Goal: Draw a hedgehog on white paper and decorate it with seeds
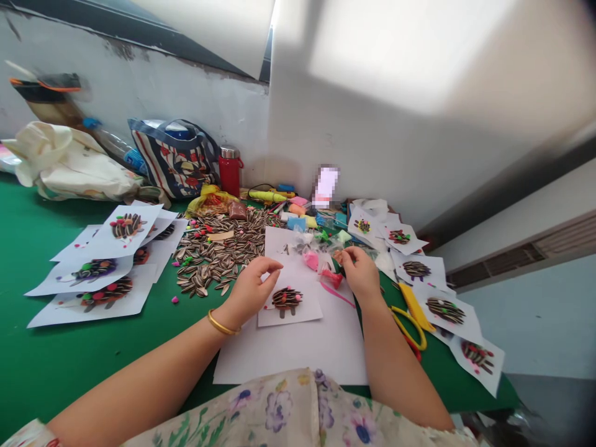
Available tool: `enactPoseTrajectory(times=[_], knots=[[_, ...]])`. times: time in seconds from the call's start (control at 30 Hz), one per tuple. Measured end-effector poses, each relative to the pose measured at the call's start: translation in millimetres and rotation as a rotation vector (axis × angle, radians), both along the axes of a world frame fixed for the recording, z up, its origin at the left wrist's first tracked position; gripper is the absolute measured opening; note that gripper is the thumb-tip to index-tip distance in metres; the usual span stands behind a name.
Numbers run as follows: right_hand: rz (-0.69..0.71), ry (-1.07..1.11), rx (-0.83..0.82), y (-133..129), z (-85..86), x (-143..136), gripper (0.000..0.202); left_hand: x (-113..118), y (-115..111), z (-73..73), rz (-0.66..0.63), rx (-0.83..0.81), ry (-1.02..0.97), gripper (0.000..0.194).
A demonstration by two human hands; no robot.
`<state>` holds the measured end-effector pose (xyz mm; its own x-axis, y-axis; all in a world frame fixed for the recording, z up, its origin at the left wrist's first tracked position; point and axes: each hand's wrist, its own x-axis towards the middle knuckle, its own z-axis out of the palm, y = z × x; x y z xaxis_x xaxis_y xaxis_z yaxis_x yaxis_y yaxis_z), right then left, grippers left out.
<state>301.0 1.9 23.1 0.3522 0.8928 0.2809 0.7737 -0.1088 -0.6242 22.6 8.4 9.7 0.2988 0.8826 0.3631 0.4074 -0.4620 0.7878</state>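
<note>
A white card [307, 314] bearing a hedgehog figure [286, 299] made of striped sunflower seeds and small coloured balls lies in front of me on larger white sheets. Just left of the figure is my left hand [249, 290], its thumb and curled forefinger apart with nothing between them. My right hand [362, 273] is raised over the sheets' right side, thumb and forefinger pinched together by a small brownish bit I cannot make out. Beside it lie a red clay packet [331, 277], a pink clay packet [310, 260] and a pink strip [338, 294].
A heap of sunflower seeds [218, 251] spreads behind my left hand. Finished hedgehog cards are stacked at left [100, 273] and right [447, 307]. Yellow-handled scissors [414, 320] lie near my right forearm. A red bottle [230, 172] and a striped bag [174, 158] stand by the wall.
</note>
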Motion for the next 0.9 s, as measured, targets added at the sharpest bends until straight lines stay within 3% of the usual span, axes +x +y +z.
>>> enactPoseTrajectory(times=[0.2, 0.3, 0.4, 0.57, 0.9], knots=[[-0.02, -0.11, -0.11, 5, -8.3, 9, 0.026, -14, 13, 6.6, -0.008, -0.041, 0.261, 0.02], [0.013, -0.185, -0.102, 7, -12.9, 11, 0.028, -26, 22, 11.2, -0.041, -0.009, 0.502, 0.015], [0.044, -0.261, -0.053, 10, -17.8, 14, 0.035, -32, 24, 13.2, -0.069, -0.009, 0.608, 0.015], [0.05, -0.312, 0.062, 10, -19.8, 14, 0.043, -28, 19, 11.8, -0.086, 0.0, 0.712, 0.019], [0.12, -0.289, 0.196, 0, -6.8, -4, 0.035, -22, 17, 11.7, -0.04, -0.054, 0.732, 0.007]])
